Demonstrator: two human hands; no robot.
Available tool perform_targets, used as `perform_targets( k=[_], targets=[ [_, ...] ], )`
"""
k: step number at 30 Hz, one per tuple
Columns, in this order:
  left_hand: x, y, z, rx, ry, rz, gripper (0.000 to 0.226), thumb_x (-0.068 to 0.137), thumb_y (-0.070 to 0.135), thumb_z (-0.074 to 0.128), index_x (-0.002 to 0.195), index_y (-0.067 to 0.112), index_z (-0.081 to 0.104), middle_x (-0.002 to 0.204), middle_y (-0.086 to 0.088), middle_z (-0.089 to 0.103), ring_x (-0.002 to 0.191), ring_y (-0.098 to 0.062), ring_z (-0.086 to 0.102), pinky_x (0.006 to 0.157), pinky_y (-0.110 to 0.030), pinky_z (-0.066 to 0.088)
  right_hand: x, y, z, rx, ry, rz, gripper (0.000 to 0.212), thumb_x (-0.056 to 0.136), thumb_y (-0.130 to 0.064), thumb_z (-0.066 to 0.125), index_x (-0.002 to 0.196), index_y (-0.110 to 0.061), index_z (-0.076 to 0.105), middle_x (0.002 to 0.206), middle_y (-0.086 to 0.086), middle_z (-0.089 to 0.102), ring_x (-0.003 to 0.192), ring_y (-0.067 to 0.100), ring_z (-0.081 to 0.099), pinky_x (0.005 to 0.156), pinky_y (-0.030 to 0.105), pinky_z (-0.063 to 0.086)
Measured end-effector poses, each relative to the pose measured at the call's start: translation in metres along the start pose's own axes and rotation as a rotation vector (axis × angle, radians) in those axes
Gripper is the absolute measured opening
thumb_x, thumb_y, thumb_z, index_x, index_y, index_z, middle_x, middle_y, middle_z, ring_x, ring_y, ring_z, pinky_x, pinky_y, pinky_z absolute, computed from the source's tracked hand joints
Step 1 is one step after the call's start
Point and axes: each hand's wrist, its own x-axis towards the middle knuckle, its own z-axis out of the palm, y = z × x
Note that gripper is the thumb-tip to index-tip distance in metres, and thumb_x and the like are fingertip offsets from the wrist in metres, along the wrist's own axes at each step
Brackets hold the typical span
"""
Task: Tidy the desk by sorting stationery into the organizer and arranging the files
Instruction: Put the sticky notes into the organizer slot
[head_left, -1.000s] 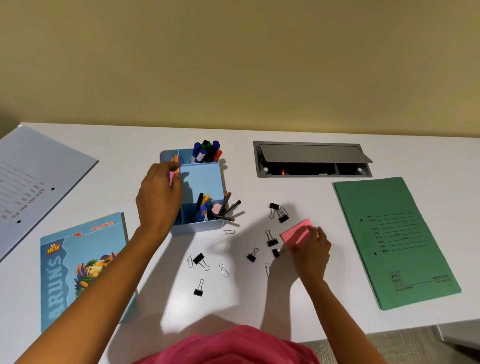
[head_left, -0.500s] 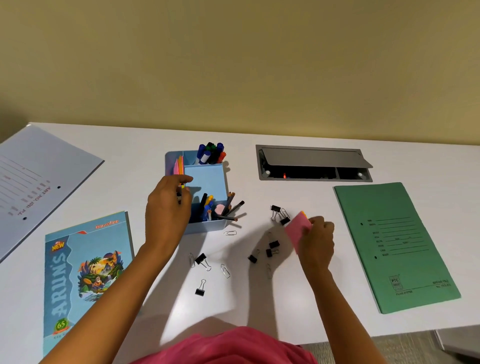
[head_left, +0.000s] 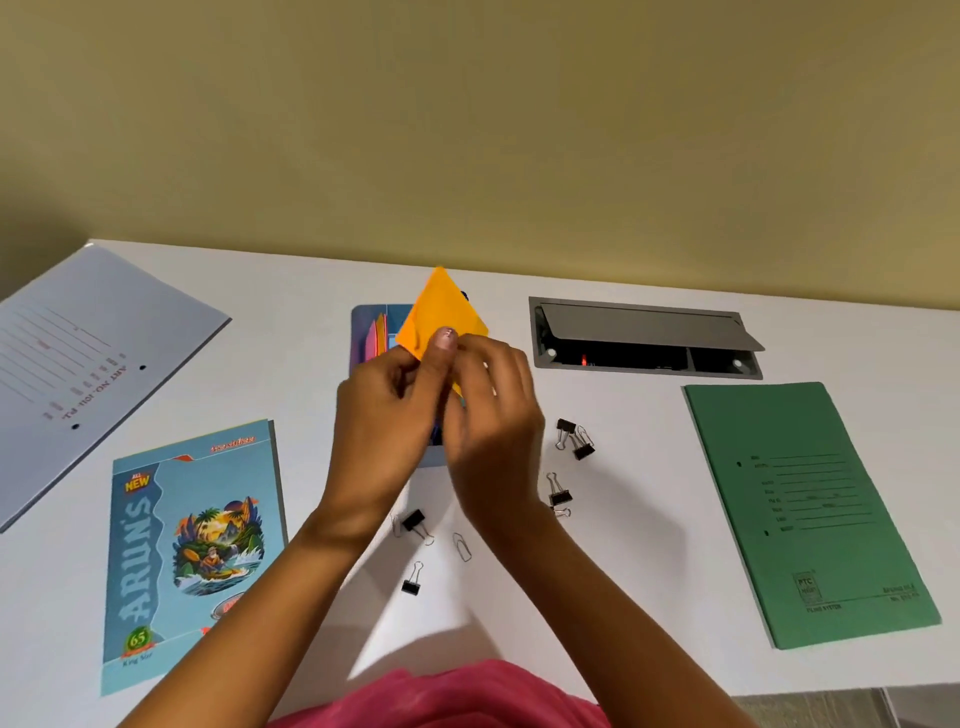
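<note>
One pad (head_left: 441, 306), two files (head_left: 805, 509), perhaps five binder clips (head_left: 413, 518).

I see the orange sticky pad (head_left: 441, 306) raised, tipped corner-up, before the blue organizer (head_left: 359, 338) at twelve o'clock; the green file (head_left: 810, 514) lies flat at three.
</note>
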Motion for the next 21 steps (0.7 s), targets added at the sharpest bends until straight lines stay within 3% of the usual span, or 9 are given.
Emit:
perform_targets(
  k=[2,6,9,11,14,21],
  targets=[
    [0.01,-0.005,-0.009,0.126,0.079,0.03,0.052,0.097,0.042,0.046,0.065,0.002,0.054,0.055,-0.015,0.055,0.057,-0.032,0.053,0.055,-0.037,0.042,0.0,-0.002,0.007,0.11,-0.074,0.001,0.02,0.096,-0.007,0.051,0.104,0.0,0.067,0.102,0.015,0.063,0.094,0.026,0.057,0.081,0.033,0.049],
    [0.046,-0.025,-0.03,0.458,0.263,0.2,0.034,0.099,0.029,0.044,0.082,0.007,0.063,0.073,-0.015,0.066,0.068,-0.029,0.059,0.061,-0.027,0.031,-0.011,-0.001,0.013,0.177,-0.204,0.003,0.025,0.095,-0.014,0.056,0.116,-0.004,0.063,0.111,0.014,0.062,0.103,0.026,0.056,0.084,0.038,0.05],
    [0.082,-0.048,-0.039,0.701,0.342,0.239,0.035,0.099,0.027,0.044,0.088,0.003,0.066,0.08,-0.021,0.069,0.069,-0.038,0.058,0.064,-0.033,0.033,-0.021,0.006,0.013,0.143,-0.267,0.073,0.024,0.094,-0.017,0.054,0.116,-0.011,0.061,0.111,0.009,0.062,0.103,0.021,0.056,0.081,0.037,0.054],
    [0.104,-0.064,-0.041,0.791,0.331,0.204,0.034,0.098,0.023,0.045,0.082,0.001,0.066,0.076,-0.025,0.066,0.067,-0.041,0.057,0.06,-0.038,0.04,-0.027,0.013,0.011,0.142,-0.33,0.154,0.025,0.094,-0.022,0.051,0.117,-0.017,0.059,0.114,0.005,0.06,0.107,0.017,0.053,0.082,0.037,0.054],
    [0.125,-0.085,-0.036,0.872,0.26,0.13,0.035,0.096,0.018,0.046,0.072,-0.001,0.062,0.07,-0.027,0.061,0.065,-0.042,0.057,0.054,-0.035,0.035,-0.036,0.025,0.007,0.151,-0.329,0.156,0.026,0.097,-0.026,0.045,0.121,-0.02,0.051,0.119,0.001,0.054,0.109,0.017,0.052,0.084,0.035,0.052],
    [0.142,-0.111,-0.017,0.917,0.117,0.048,0.034,0.095,0.022,0.052,0.08,-0.004,0.067,0.077,-0.027,0.063,0.072,-0.044,0.06,0.056,-0.034,0.038,-0.045,0.04,-0.002,0.128,-0.313,0.214,0.019,0.096,-0.022,0.053,0.115,-0.02,0.052,0.109,-0.003,0.056,0.097,0.011,0.053,0.077,0.028,0.05]
  ],
)
